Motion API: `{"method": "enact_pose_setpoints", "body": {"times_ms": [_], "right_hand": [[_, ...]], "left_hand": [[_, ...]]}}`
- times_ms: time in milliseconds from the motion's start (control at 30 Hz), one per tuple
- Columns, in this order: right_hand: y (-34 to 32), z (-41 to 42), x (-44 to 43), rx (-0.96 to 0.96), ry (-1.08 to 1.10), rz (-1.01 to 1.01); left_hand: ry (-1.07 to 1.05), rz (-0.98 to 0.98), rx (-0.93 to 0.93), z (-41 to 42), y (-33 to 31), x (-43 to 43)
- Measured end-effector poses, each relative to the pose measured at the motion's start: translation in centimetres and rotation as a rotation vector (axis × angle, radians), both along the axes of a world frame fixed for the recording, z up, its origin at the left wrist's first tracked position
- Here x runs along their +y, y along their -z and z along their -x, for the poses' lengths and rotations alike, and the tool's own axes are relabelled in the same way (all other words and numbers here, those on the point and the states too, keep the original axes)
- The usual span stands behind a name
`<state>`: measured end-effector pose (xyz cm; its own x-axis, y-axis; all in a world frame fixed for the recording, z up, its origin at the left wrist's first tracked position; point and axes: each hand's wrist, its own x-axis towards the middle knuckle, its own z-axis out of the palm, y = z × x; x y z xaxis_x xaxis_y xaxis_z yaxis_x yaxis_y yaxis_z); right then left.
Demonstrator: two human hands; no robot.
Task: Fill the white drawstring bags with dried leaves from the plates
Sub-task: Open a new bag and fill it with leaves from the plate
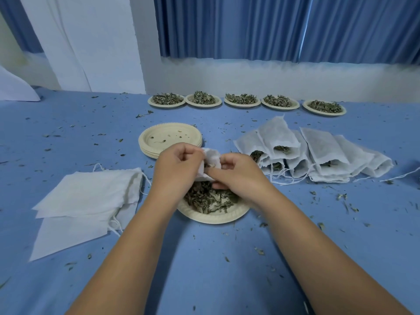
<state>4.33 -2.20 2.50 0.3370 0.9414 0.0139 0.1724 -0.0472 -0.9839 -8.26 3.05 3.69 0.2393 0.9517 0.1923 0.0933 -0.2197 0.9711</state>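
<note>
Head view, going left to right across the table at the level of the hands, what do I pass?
In order: stack of empty bags → left hand → held bag → right hand → pile of filled bags.

Blue pleated curtains (pixel 284 28) behind; white wall (pixel 227 76) below; blue tablecloth (pixel 204 269); soft light.
</note>
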Motion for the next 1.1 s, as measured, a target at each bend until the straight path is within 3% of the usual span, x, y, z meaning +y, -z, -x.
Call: {"method": "enact_pose_setpoints", "body": {"times_ms": [133, 300, 467, 667, 767, 900, 1000, 1100], "right_hand": [[-0.5, -0.5, 0.0, 0.187, -0.073, 0.035], [0.1, -0.3, 0.1, 0.118, 0.024, -0.019], [0.7, 0.1, 0.4, -0.095, 0.108, -0.040], [-0.5, -0.1, 0.2, -0.205, -0.015, -0.071], [-0.6, -1.0, -0.1, -0.458, 0.005, -0.066], [0.2, -0.8, -0.4, -0.823, -0.175, -0.024], [0.7, 0.4, -0.2, -0.893, -0.326, 0.000], [0.9, 0.5, -0.1, -0.961, -0.312, 0.011]], "left_hand": [[0.019, 0.034, -0.050, 0.4, -0.3, 0.2], [0.138, 0.050, -0.034, 0.1, -0.4, -0.4], [0.273, 0.021, 0.007, -0.2, -0.4, -1.1], [-0.029, -0.024, -0.036, 0.1, -0.1, 0.2], [-0.129, 0.008, -0.074, 0.5, 0.0, 1.0], [-0.150, 0.058, -0.103, 0.8, 0.0, 1.3], [-0.144, 0.055, -0.093, 0.8, -0.1, 1.2], [-0.143, 0.055, -0.092, 0.8, -0.1, 1.2]]}}
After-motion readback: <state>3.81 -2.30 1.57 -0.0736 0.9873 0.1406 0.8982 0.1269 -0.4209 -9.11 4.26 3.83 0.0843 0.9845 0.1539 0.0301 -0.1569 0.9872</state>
